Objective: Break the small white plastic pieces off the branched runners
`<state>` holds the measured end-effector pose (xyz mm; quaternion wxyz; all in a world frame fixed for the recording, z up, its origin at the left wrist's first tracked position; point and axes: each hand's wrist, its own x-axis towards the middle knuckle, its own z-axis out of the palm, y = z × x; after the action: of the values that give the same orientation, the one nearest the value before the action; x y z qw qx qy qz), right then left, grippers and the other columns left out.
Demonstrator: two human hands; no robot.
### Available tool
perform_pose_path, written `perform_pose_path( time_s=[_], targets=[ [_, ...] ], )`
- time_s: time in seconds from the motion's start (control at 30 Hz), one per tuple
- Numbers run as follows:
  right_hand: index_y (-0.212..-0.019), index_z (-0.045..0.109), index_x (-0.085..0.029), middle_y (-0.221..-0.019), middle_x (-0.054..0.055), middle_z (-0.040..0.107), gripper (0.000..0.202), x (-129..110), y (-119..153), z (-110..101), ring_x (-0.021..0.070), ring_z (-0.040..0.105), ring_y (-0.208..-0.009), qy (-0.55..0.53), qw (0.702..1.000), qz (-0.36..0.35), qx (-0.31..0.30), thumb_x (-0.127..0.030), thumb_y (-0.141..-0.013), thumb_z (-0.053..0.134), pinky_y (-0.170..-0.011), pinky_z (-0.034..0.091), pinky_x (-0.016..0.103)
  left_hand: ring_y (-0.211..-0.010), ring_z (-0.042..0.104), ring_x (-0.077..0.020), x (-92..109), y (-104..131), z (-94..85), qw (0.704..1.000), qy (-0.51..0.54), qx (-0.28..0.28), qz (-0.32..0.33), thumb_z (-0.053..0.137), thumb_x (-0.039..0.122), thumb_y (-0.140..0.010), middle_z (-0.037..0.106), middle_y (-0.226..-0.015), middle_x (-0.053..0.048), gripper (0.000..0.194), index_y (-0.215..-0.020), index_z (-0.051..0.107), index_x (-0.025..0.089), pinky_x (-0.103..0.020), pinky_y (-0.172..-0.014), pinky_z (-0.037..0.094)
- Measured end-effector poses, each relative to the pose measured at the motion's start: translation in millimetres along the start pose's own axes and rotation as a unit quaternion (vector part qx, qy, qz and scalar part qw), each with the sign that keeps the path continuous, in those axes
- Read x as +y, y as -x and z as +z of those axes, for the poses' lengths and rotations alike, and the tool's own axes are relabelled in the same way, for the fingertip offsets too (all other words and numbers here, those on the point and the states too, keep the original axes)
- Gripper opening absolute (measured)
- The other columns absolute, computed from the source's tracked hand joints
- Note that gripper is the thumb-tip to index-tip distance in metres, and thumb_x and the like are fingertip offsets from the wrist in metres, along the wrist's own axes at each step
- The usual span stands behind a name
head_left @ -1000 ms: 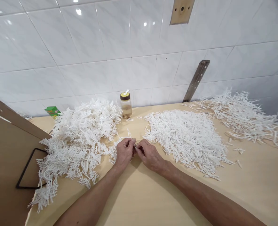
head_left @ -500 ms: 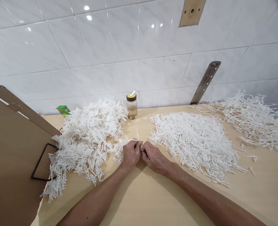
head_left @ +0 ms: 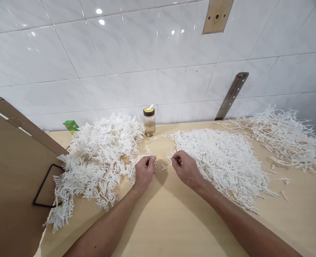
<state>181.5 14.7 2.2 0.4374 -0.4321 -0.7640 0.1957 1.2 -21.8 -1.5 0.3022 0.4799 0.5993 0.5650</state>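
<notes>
In the head view, the person's two hands are a little apart, low over the worktop [head_left: 168,221]. The left hand [head_left: 144,172] has its grip pinched closed, thumb against forefinger, on a white strand [head_left: 144,156] that trails back toward the tangled heap [head_left: 101,153] on the left. A pinch this fine probably suits something so thin and limp; a whole fist would likely crush several at once.

The right hand [head_left: 187,167] is just beside the near edge of the flatter heap [head_left: 222,167], thumb and forefinger drawn close together. I cannot tell whether anything lies between those fingertips. A few short white bits [head_left: 164,167] lie between the hands.

Having one heap on each side looks handy to me: each hand has white pieces within easy reach, and the gap in the middle leaves the fingers room. A stringier heap [head_left: 294,139] lies farther right, apart from the hands, perhaps to keep it from mixing with the others. The lidded jar [head_left: 149,121] stands at the back by the wall, presumably out of elbow range.
</notes>
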Motion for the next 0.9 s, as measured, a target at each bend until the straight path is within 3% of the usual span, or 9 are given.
perform_pose_path(
  time_s=[0.1,0.23,0.3,0.4,0.5,0.67,0.83,0.9],
  targets=[
    [-0.086,0.058,-0.019,-0.076,0.004,0.063,0.009,15.7,-13.6,-21.5,0.0173,0.057,-0.062,0.071,0.993,0.051,0.079,-0.026,-0.087,0.053,-0.066,0.046,0.032,-0.042,0.053,-0.0103,3.4,1.9,-0.1,1.0,-0.022,-0.006,0.018,0.06,0.045,-0.086,0.055,-0.048,0.004,0.032,-0.07,0.062,0.017,-0.021,-0.047,0.042],
    [-0.092,0.062,-0.018,-0.078,0.005,0.067,0.019,17.8,-18.9,-37.3,0.0178,0.06,-0.062,0.072,0.987,0.108,0.097,-0.036,-0.088,0.055,-0.068,0.047,0.033,-0.045,0.056,-0.0098,7.1,6.3,2.2,0.999,-0.011,-0.026,0.015,0.058,0.043,-0.087,0.067,-0.068,-0.001,0.027,-0.083,0.065,0.017,-0.022,-0.047,0.042],
    [-0.093,0.063,-0.019,-0.077,0.005,0.067,0.026,10.1,-17.4,-38.4,0.0181,0.061,-0.062,0.031,0.991,0.117,0.058,-0.042,-0.09,0.053,-0.063,0.048,0.032,-0.045,0.055,-0.0095,10.9,12.1,4.4,0.998,-0.035,-0.052,0.025,0.056,0.043,-0.089,0.067,-0.067,-0.001,0.029,-0.079,0.064,0.017,-0.022,-0.048,0.041],
    [-0.095,0.066,-0.019,-0.078,0.005,0.068,0.037,-6.1,-13.0,-34.2,0.0175,0.061,-0.061,-0.067,0.986,0.118,-0.095,-0.051,-0.093,0.049,-0.052,0.047,0.028,-0.048,0.054,-0.01,17.7,23.3,8.1,0.988,-0.092,-0.111,0.057,0.052,0.041,-0.092,0.059,-0.053,0.001,0.041,-0.059,0.057,0.018,-0.022,-0.053,0.04],
    [-0.097,0.069,-0.02,-0.085,0.005,0.07,0.037,-17.4,-8.2,-26.2,0.0181,0.064,-0.068,-0.135,0.961,0.1,-0.219,-0.051,-0.094,0.048,-0.053,0.049,0.026,-0.051,0.054,-0.0104,19.6,32.1,12.1,0.979,-0.105,-0.163,0.069,0.049,0.04,-0.095,0.058,-0.053,0.001,0.044,-0.057,0.055,0.018,-0.022,-0.055,0.039],
    [-0.091,0.072,-0.02,-0.088,0.004,0.074,0.027,-17.4,-3.7,-16.0,0.0198,0.067,-0.08,-0.123,0.962,0.076,-0.231,-0.041,-0.092,0.057,-0.074,0.051,0.03,-0.05,0.05,-0.0109,10.2,36.6,17.5,0.966,-0.13,-0.207,0.084,0.044,0.032,-0.095,0.057,-0.054,0.0,0.04,-0.06,0.055,0.017,-0.024,-0.053,0.034],
    [-0.095,0.069,-0.018,-0.084,0.004,0.073,0.03,-15.1,-0.9,-12.6,0.0194,0.066,-0.073,-0.149,0.945,0.092,-0.276,-0.046,-0.09,0.058,-0.066,0.051,0.03,-0.053,0.052,-0.0136,4.1,37.2,18.5,0.956,-0.181,-0.203,0.109,0.046,0.025,-0.091,0.061,-0.061,-0.003,0.027,-0.071,0.062,0.016,-0.026,-0.053,0.032],
    [-0.088,0.068,-0.019,-0.078,0.003,0.07,0.03,-15.4,-0.1,-11.3,0.0184,0.064,-0.069,-0.152,0.946,0.1,-0.267,-0.046,-0.091,0.055,-0.063,0.05,0.029,-0.058,0.056,-0.0158,7.7,37.9,16.9,0.948,-0.201,-0.219,0.114,0.049,0.023,-0.09,0.066,-0.067,-0.005,0.022,-0.078,0.065,0.016,-0.027,-0.054,0.035]
  ],
)
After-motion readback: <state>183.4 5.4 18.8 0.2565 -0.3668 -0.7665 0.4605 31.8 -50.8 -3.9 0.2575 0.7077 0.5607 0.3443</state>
